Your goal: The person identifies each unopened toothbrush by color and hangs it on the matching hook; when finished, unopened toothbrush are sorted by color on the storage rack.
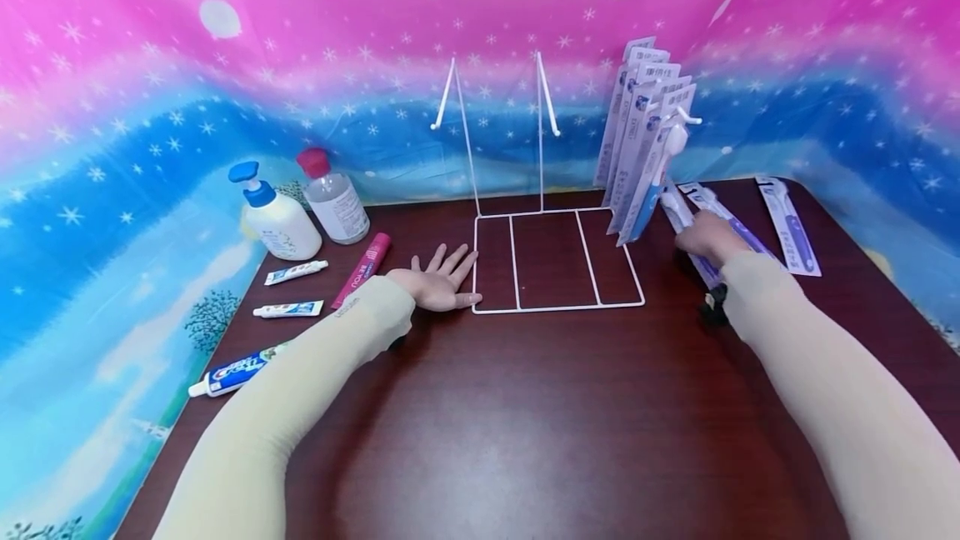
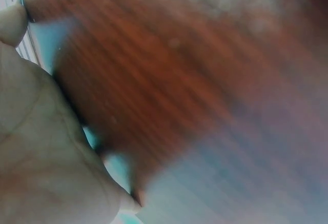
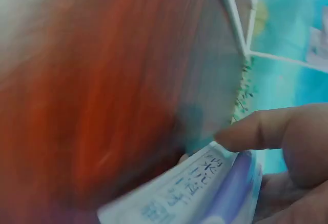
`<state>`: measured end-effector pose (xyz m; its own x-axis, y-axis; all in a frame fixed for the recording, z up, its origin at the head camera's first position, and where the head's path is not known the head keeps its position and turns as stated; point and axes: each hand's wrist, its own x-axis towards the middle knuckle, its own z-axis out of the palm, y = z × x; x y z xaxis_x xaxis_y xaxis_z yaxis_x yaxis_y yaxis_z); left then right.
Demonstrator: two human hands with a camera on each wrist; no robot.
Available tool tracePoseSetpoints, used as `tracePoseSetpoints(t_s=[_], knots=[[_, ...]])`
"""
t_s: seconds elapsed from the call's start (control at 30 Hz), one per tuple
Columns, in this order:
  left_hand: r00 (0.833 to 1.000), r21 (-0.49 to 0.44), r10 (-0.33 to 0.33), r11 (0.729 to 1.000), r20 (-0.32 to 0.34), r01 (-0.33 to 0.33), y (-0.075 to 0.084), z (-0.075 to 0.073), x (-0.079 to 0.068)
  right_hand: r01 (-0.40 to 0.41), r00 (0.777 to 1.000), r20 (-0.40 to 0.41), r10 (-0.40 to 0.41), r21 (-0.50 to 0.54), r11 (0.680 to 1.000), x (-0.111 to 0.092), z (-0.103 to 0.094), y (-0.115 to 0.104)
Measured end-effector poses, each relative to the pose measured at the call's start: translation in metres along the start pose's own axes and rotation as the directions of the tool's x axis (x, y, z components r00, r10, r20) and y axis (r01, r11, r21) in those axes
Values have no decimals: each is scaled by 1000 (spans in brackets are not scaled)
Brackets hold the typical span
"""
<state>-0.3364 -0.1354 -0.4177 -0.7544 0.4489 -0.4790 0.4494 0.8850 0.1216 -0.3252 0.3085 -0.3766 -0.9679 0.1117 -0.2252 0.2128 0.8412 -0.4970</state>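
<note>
My left hand (image 1: pixel 442 280) rests with fingers spread at the left edge of a white wire display rack (image 1: pixel 558 308); the thumb and fingertips reach its frame. In the left wrist view the palm (image 2: pixel 41 147) shows at the left side. My right hand (image 1: pixel 708 238) pinches a packaged toothbrush (image 3: pixel 220 193) with a purple handle, at the right of the rack. Two more packaged toothbrushes lie near it, one (image 1: pixel 789 227) farther right and one (image 1: pixel 731 219) partly covered by the hand. Several packaged toothbrushes (image 1: pixel 647 140) hang from the rack's right hook.
Two bare hooks (image 1: pixel 551 111) stand up at the rack's back. At the left are a blue-topped pump bottle (image 1: pixel 281 223), a red-capped clear bottle (image 1: pixel 339 205), a pink tube-shaped box (image 1: pixel 363 269), two small toothpaste tubes (image 1: pixel 296 272) and a larger toothpaste tube (image 1: pixel 238 372). Patterned cloth (image 1: pixel 300 48) surrounds the table.
</note>
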Motion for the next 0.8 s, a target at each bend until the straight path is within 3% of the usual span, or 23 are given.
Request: tracePoseSetpoints(t_s=[0.23,0.4,0.53,0.63,0.8], knots=[[1000,5,0,1000,5,0,-6,6,8,0,975,-211,67,302,953,-47,-22,25],[1000,1,1,1000,1,-1,-4,2,6,56,946,-314,82,408,911,-92,-42,25],[1000,0,1,1000,-2,-1,-1,-1,2,167,920,-393,2,396,903,-131,-49,9],[1000,3,-7,1000,4,7,0,-2,2,259,890,-447,-92,329,908,-156,-45,-10],[1000,5,-19,1000,7,19,-2,1,5,420,825,-491,-280,200,885,-181,-28,-50]])
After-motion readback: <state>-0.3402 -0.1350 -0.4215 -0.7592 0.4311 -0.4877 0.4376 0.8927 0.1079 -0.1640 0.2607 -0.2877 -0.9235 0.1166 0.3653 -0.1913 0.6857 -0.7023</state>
